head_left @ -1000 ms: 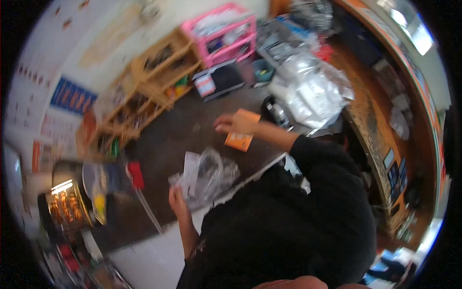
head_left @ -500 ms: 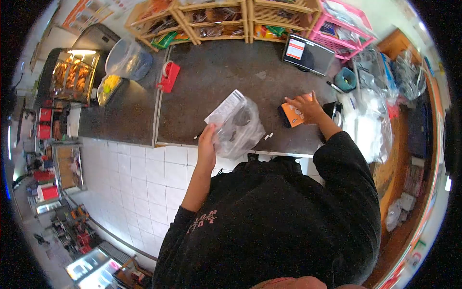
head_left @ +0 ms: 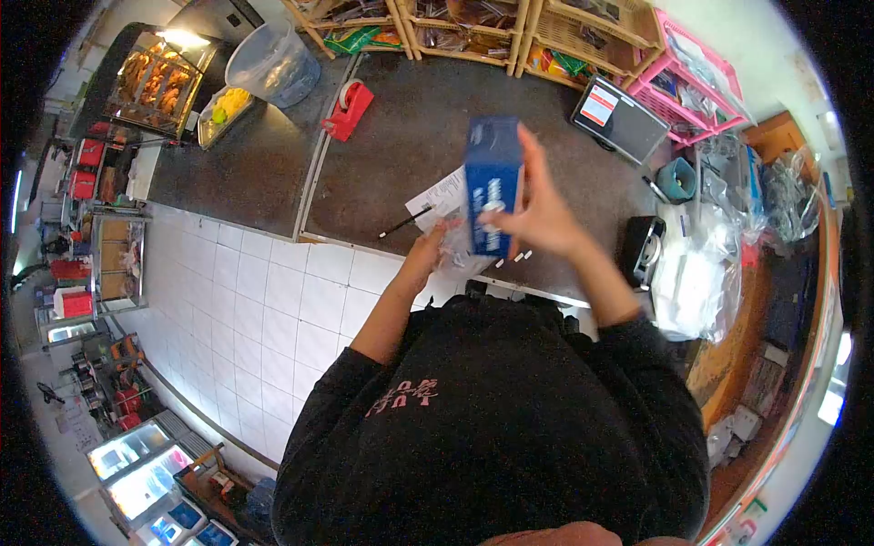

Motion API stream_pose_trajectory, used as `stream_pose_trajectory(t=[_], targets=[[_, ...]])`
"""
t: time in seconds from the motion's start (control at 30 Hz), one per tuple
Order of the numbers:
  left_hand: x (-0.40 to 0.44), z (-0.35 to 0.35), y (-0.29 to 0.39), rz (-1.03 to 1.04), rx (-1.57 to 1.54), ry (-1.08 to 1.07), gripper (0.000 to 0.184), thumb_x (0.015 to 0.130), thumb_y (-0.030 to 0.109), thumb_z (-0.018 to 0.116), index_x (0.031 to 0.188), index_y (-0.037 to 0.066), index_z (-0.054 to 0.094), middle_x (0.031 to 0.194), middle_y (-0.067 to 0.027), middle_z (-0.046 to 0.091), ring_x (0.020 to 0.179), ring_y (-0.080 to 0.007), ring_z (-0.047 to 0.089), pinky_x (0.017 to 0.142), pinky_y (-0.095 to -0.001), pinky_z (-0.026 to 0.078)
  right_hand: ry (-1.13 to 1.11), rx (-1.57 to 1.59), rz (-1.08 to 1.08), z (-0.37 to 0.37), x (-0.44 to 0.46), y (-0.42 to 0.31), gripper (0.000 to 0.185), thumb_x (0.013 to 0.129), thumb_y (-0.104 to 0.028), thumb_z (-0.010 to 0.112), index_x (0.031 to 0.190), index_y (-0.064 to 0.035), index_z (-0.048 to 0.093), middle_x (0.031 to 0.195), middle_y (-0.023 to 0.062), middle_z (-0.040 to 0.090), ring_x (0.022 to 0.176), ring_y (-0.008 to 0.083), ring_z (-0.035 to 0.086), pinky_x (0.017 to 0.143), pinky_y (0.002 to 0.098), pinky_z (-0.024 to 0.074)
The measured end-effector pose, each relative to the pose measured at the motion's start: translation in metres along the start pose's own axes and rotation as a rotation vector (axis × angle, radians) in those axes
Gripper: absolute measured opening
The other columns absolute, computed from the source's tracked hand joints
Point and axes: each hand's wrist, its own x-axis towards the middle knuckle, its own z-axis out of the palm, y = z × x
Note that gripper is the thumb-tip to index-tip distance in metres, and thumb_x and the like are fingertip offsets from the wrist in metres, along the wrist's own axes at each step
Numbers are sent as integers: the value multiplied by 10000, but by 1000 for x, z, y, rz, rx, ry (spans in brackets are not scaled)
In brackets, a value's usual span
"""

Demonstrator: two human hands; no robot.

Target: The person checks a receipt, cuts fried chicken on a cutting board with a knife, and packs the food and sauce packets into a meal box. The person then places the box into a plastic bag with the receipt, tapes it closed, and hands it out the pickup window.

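Observation:
My right hand grips a blue cardboard box with white lettering, its fingers along the right side and its thumb across the front. The box is held up over the counter's front part. Partly behind it, my left hand is closed on a clear plastic bag. A white printed paper shows beside the bag; whether it lies inside the bag or behind it I cannot tell. Near my left hand is a thin black pen-like stick. Small white pieces lie by the counter edge.
On the dark counter stand a red tape dispenser, a black-and-silver device, a teal cup and a black object. White plastic bags are piled at right. Bamboo racks and a pink basket line the back.
My right hand has lifted the box off the counter and carried it left, in front of the bag. The box's blue side now faces me instead of the orange one. The view has shifted.

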Motion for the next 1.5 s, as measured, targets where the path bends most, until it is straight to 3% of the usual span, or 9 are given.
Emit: stream_pose_trajectory(t=[0.2, 0.37, 0.5, 0.6, 0.73, 0.97, 1.1, 1.23, 1.5], targets=[[2, -23, -17, -110, -53, -16, 696, 988, 692, 404, 1458, 197, 542, 1164, -14, 673, 886, -125, 607, 749, -297, 477, 316, 71, -31, 73, -12, 120, 1314, 619, -210, 951, 1600, -151, 78, 1496, 189, 349, 1404, 359, 361, 1117, 545, 377], [0, -5, 0, 221, -303, -29, 595, 1038, 614, 379, 1488, 249, 517, 1161, 18, 657, 894, -100, 580, 777, -283, 471, -41, -812, -264, 27, -33, 124, 1238, 593, -179, 925, 1576, -56, 183, 1468, 223, 396, 1380, 390, 393, 1138, 525, 311], [-8, 0, 5, 134, -170, -7, 658, 1024, 647, 353, 1525, 231, 454, 1239, -43, 624, 991, -122, 606, 834, -279, 504, -108, -1208, -129, 30, -56, 98, 1132, 667, -393, 871, 1568, -88, 258, 1360, 215, 480, 1266, 381, 466, 1021, 545, 370], [-17, 9, 8, 235, -74, 17, 603, 1044, 577, 416, 1520, 212, 465, 722, 88, 404, 604, -59, 408, 554, -241, 372, -58, -1642, -188, 38, -76, 110, 1097, 733, -616, 749, 1583, -130, 256, 1338, 201, 503, 1200, 380, 496, 974, 545, 372], [-27, 31, 16, 223, 5, -44, 495, 1081, 418, 452, 1531, 211, 450, 755, 79, 441, 695, -30, 450, 620, -209, 410, -240, -1750, 98, 58, -97, 119, 1114, 769, -821, 553, 1597, -148, 232, 1302, 196, 541, 1129, 401, 528, 978, 593, 338], [-38, 54, 34, 540, 116, -325, 470, 1077, 325, 488, 1521, 173, 464, 896, 77, 519, 715, -20, 401, 618, -171, 376, -523, -1408, 689, 39, -78, 160, 1038, 804, -735, 603, 1615, -263, 159, 1453, 148, 508, 1362, 429, 443, 1098, 762, 151], [-34, 36, 47, 537, 168, -182, 518, 1031, 305, 593, 1516, 165, 473, 753, 91, 462, 642, -27, 377, 594, -190, 358, -602, -1633, 447, 4, -62, 113, 918, 876, -630, 616, 1556, -93, 312, 1486, 179, 505, 1397, 314, 465, 1137, 706, 192], [-24, 12, 64, 593, 468, 236, 733, 824, 231, 837, 1475, 128, 517, 675, 66, 488, 614, -34, 419, 559, -213, 370, -477, -830, 501, -18, -58, 47, 788, 863, -690, 603, 1321, -48, 608, 1351, 242, 589, 1370, 372, 457, 1152, 504, 334], [-13, -27, 106, 518, 662, 219, 241, 777, 205, 834, 960, 69, 758, 608, -4, 552, 581, -93, 503, 547, -288, 406, -551, -1480, -140, -93, -70, 107, 342, 855, -224, 635, 1183, -131, 636, 1152, 120, 645, 1152, 299, 610, 1158, 486, 321]])
